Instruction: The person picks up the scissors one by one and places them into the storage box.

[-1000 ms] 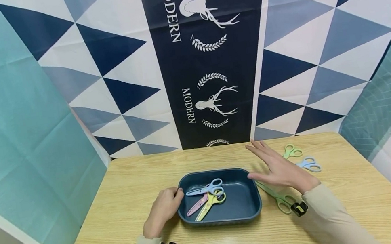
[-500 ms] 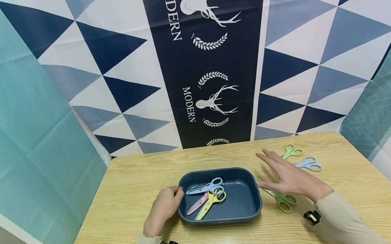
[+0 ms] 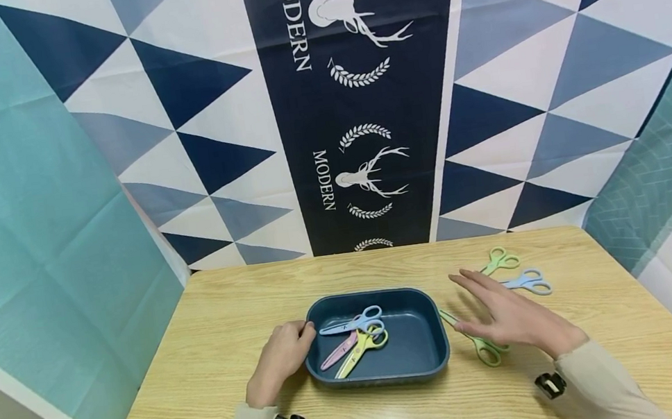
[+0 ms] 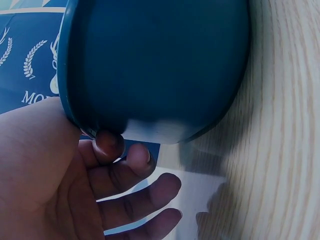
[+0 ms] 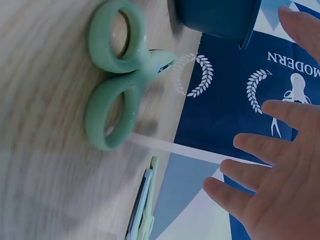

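My left hand [image 3: 283, 353] pinches the left rim of a dark blue rectangular tray [image 3: 415, 343]; in the left wrist view its index finger bends against the outer wall while the other fingers hang off it. Inside the tray's left half lie blue scissors [image 3: 350, 326], pink scissors [image 3: 339, 352] and yellow scissors [image 3: 356, 356], overlapping. My right hand [image 3: 512, 313] hovers with fingers spread, holding nothing. Under its thumb side, green scissors [image 5: 112, 112] lie on the table just right of the tray, partly hidden by the hand in the head view.
Farther back on the right are light green scissors [image 3: 499, 260] and another blue pair of scissors [image 3: 529, 281], blades partly hidden by the right hand. The wooden table [image 3: 227, 299] ends at a patterned cloth backdrop [image 3: 355, 109].
My right hand has drawn away from the tray's right rim, moving right and toward me, over the nearer green scissors. The left hand and the tray stay put.
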A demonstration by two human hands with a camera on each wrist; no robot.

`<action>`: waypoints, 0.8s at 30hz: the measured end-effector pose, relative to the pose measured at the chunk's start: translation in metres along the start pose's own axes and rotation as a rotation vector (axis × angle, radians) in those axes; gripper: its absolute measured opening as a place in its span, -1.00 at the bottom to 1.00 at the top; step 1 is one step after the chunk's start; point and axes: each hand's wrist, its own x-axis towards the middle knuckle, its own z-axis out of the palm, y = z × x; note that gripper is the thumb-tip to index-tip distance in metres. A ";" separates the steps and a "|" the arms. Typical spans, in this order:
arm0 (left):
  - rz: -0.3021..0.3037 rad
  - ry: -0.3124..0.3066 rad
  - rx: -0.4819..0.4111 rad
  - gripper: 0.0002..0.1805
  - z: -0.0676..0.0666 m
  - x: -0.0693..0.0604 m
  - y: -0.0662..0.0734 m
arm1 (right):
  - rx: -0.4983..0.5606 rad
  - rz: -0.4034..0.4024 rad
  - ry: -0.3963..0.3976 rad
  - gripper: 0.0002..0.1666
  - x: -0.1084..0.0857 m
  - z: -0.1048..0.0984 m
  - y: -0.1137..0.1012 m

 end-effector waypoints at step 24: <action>0.000 -0.012 -0.013 -0.57 0.000 0.000 -0.001 | -0.005 0.017 -0.020 -0.03 -0.030 0.004 -0.001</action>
